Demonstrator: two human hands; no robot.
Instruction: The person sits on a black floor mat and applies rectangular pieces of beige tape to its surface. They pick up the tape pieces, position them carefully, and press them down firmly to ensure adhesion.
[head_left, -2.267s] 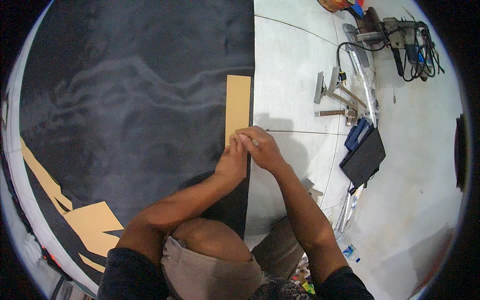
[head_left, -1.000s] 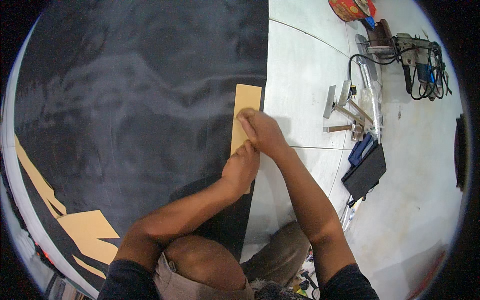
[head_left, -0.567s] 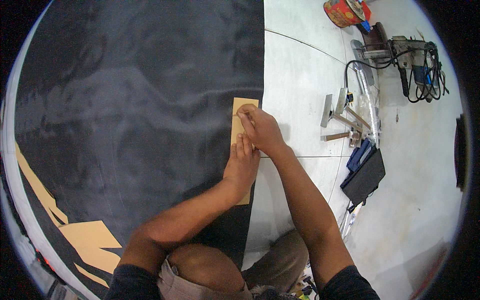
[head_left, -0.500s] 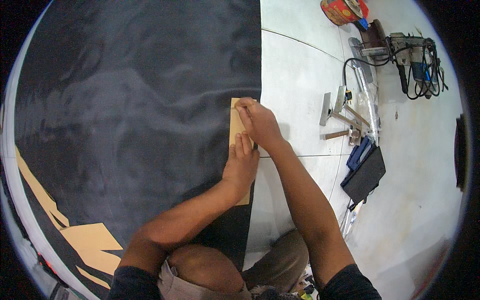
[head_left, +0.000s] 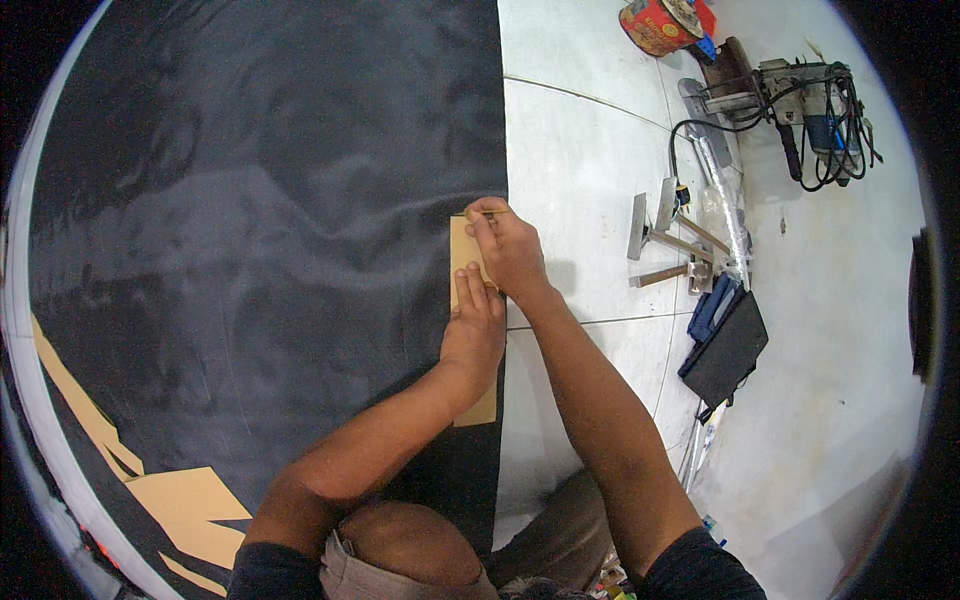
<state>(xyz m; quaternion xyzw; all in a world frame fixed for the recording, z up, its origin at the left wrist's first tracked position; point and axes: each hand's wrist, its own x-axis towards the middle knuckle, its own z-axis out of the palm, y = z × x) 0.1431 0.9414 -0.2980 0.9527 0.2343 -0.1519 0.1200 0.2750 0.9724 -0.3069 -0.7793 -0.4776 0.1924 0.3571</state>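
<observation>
A narrow tan cardboard strip (head_left: pixel 477 408) lies lengthwise along the right edge of a large black sheet (head_left: pixel 250 300). My left hand (head_left: pixel 474 332) rests on the strip, its fingers stretched out and pressing on the card. At the strip's far end, my right hand (head_left: pixel 507 245) is closed in a pinch around a thin, pencil-like stick (head_left: pixel 489 211). The stick lies almost crosswise at the end of the card. Its tip is too small to make out, and my left hand and wrist hide part of the strip.
Tan cardboard offcuts (head_left: pixel 190 510) lie on the sheet at the lower left. Right of the sheet are white floor tiles (head_left: pixel 580 160), with hammers (head_left: pixel 672 272), a black folder-like item (head_left: pixel 727 345), a corded power tool (head_left: pixel 825 125) and a red can (head_left: pixel 660 24) farther right.
My right hand has turned slightly, and the thin stick now shows across the strip's far end. My left hand stays on the strip. The whole view has shifted a little.
</observation>
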